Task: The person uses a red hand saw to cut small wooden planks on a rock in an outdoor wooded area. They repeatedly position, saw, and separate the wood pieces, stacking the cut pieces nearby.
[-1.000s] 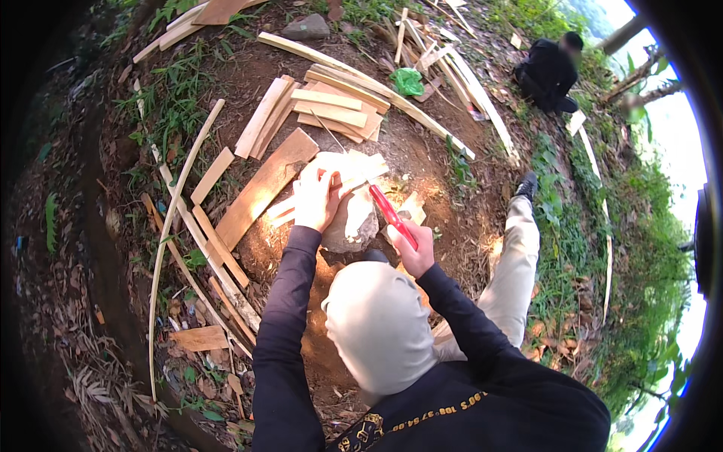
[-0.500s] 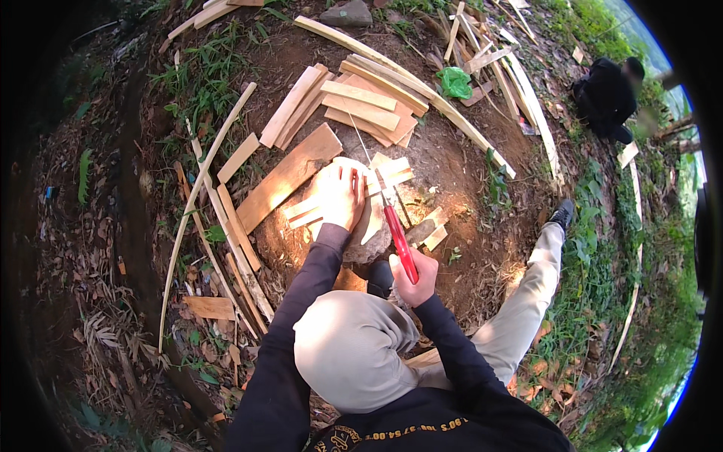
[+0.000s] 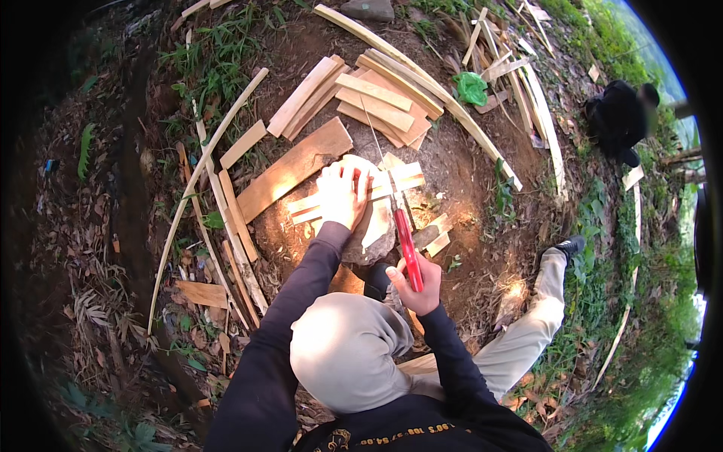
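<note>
wood strips (image 3: 354,202) are being pressed flat on the stone (image 3: 376,226) by the spread left hand (image 3: 343,196) while the red-handled saw (image 3: 403,226) is being gripped tight in the right hand (image 3: 416,285), best kept straight.

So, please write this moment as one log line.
left hand: pressing strips on stone | right hand: gripping red-handled saw, blade across strips | planks behind

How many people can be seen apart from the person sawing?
1: a person in black clothes crouches at the upper right, beside the grass and past the long wood strips. Others may be hidden outside the view.
</note>
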Demonstrator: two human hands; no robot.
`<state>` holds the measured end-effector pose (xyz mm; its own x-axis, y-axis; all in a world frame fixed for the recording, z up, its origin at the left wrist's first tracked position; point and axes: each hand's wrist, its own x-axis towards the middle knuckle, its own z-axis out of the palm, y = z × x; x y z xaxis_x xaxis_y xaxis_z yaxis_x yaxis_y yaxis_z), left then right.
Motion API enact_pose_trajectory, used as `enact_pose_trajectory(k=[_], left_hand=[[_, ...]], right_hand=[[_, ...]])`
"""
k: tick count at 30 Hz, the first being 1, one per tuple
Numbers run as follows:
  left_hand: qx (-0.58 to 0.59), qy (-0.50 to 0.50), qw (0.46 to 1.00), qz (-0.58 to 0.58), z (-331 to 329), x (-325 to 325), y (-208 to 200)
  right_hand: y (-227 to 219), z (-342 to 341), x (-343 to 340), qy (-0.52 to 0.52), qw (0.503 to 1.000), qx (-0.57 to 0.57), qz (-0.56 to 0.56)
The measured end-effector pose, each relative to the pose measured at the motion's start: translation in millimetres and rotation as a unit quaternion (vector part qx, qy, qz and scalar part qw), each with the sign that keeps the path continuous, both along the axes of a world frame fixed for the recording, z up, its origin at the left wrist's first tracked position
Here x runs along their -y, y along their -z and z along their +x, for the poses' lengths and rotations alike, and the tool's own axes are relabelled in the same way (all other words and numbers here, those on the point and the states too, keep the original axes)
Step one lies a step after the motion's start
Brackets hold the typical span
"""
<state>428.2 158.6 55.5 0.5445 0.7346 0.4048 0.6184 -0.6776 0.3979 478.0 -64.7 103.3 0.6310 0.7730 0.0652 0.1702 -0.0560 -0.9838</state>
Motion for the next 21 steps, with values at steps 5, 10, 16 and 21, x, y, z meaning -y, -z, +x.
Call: enact_pose_trajectory(k=[5,10,16,21], left_hand=[[0.011,0.033,0.999,-0.012,0.2,-4.1,7.5],[-0.045,0.012,0.999,-0.014,2.6,-3.3,4.7],[-0.056,0.031,0.998,-0.008,-2.1,-5.2,0.4],[-0.062,0.019,0.998,-0.027,-1.2,-0.5,3.3]], right_hand=[[5.9,1.7,4.5,0.011,0.999,-0.052,0.007],[13.9,6.2,-1.0,-0.036,0.995,-0.022,0.085],[7.9,-5.6,-2.3,0.044,0.993,-0.108,0.032],[12.5,-3.4,-3.9,0.023,0.999,0.018,-0.033]])
